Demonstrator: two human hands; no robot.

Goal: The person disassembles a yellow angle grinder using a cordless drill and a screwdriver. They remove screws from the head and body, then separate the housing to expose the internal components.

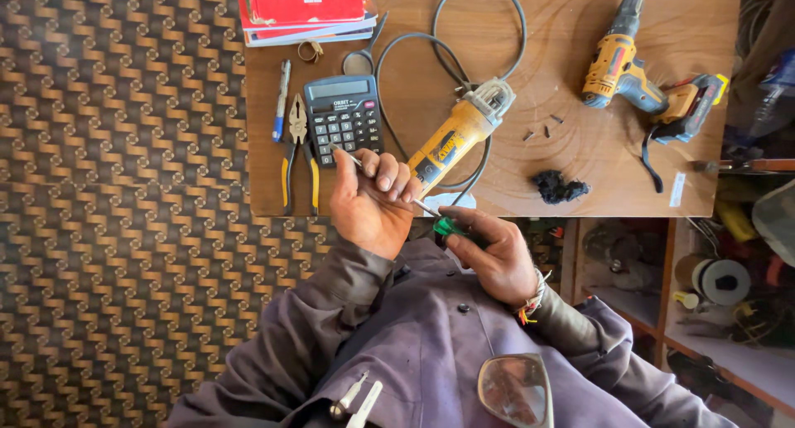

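My left hand is closed around the thin metal shaft of a screwdriver, and the tip pokes out past my fingers toward the calculator. My right hand grips the screwdriver's green handle close to my chest. Both hands hover at the near edge of the wooden table. A yellow angle grinder lies just beyond my left hand's fingers, with its black cable looping behind it.
Yellow-handled pliers, a blue pen and red books lie at the table's left. A yellow cordless drill, loose screws and a black clump sit to the right. Cluttered shelves stand at the right, patterned floor at the left.
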